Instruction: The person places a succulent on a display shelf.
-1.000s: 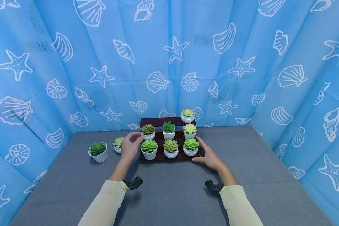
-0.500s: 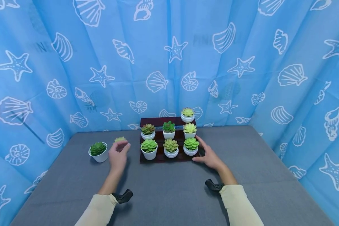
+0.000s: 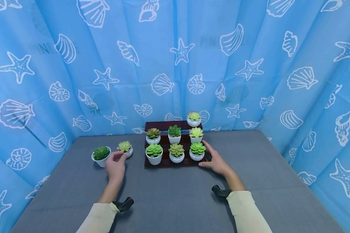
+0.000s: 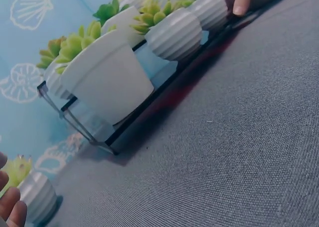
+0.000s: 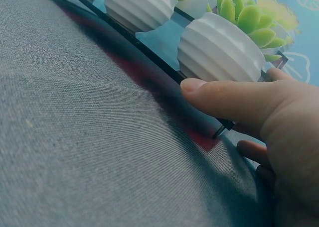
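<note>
My left hand (image 3: 115,167) is beside a small pale green potted succulent (image 3: 124,146) on the table, left of the stand. Its fingers are loosely bent, the fingertips close to the ribbed white pot (image 4: 41,197) in the left wrist view. My right hand (image 3: 218,162) holds the right end of a dark red three-tier display stand (image 3: 164,125). In the right wrist view the thumb (image 5: 219,100) lies along the stand's front edge, the other fingers round its side, partly hidden. Several potted succulents stand on the tiers, including one white tapered pot (image 4: 107,80) at the front left.
A dark green succulent in a white pot (image 3: 101,154) stands just left of my left hand. On the top tier, one pale succulent (image 3: 193,118) sits at the right end. A blue shell-patterned curtain (image 3: 175,64) hangs behind the grey cloth-covered table (image 3: 175,200).
My left hand has moved from the stand's left end leftward and down to the pale succulent on the table, which shows more fully. My right hand has stayed on the stand.
</note>
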Tool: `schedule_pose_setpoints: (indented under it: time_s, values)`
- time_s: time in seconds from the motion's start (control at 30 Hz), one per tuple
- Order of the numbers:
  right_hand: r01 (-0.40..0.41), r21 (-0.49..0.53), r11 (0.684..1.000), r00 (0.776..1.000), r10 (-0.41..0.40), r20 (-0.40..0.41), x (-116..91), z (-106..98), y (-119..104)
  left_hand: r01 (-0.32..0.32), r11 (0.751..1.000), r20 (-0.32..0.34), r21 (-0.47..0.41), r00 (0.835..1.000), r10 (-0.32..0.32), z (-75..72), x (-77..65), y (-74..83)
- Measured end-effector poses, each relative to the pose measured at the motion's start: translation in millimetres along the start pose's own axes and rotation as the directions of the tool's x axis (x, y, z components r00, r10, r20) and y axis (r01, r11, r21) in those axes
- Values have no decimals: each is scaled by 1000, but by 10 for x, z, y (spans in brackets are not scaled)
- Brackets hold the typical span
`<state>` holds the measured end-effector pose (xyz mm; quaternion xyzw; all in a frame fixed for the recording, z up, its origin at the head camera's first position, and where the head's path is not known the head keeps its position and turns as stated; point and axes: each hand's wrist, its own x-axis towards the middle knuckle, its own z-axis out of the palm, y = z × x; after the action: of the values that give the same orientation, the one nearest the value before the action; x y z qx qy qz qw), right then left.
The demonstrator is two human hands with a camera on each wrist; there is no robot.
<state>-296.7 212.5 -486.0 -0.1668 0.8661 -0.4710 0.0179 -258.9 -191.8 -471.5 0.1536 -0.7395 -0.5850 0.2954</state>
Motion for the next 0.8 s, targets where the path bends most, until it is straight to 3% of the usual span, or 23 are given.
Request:
schedule_pose_setpoints:
  time_s: [0.17, 0.37, 0.6, 0.8]
  values:
    - [6, -2, 1000, 1000, -6, 1, -8, -6, -17, 65, 998, -44, 23, 997, -64, 3, 0, -43]
    - [-5, 4, 1000, 1000, 5, 4, -24, -9, -37, 138, 990, -52, 24, 989, -137, 11, 11, -40]
    - [-16, 8, 1000, 1000, 16, 6, -19, -11, -39, 231, 973, -4, 14, 973, -231, 16, 73, -80]
    - [-7, 5, 1000, 1000, 7, 2, -14, 0, -27, 228, 972, 44, 55, 972, -230, 23, 124, -102]
